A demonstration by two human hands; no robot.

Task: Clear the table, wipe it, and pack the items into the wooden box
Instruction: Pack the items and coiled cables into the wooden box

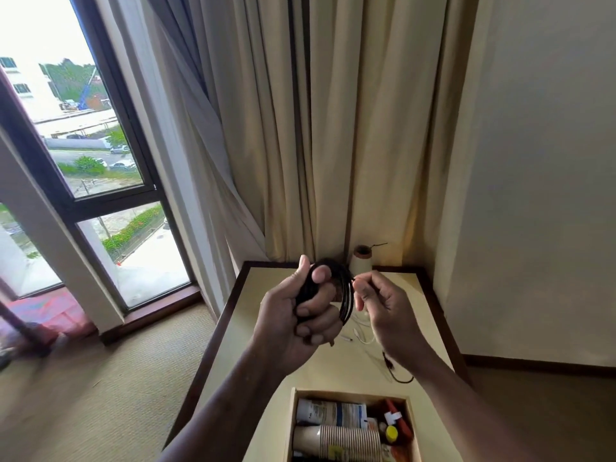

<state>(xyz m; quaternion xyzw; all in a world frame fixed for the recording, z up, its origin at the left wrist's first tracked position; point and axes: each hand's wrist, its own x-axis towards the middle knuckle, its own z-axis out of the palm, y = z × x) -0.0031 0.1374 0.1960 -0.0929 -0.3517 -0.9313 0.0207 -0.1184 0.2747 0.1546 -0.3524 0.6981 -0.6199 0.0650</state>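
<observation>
My left hand [296, 315] grips a coil of black cable [345, 295] held up above the cream table [423, 315]. My right hand [383, 308] pinches the loose end of that cable at the coil's upper right. A white cable [358, 333] lies on the table below my hands. Another black cable end [395, 370] lies on the table under my right wrist. The wooden box [411, 428] sits at the table's near edge, holding a stack of paper cups [350, 443], a white packet [333, 413] and small red and yellow items [395, 428].
A cone of pale thread [360, 261] stands at the table's far edge against beige curtains [333, 128]. The table has a dark wood border [213, 335]. A tall window [83, 161] is on the left, carpet [100, 395] below, a plain wall [540, 195] on the right.
</observation>
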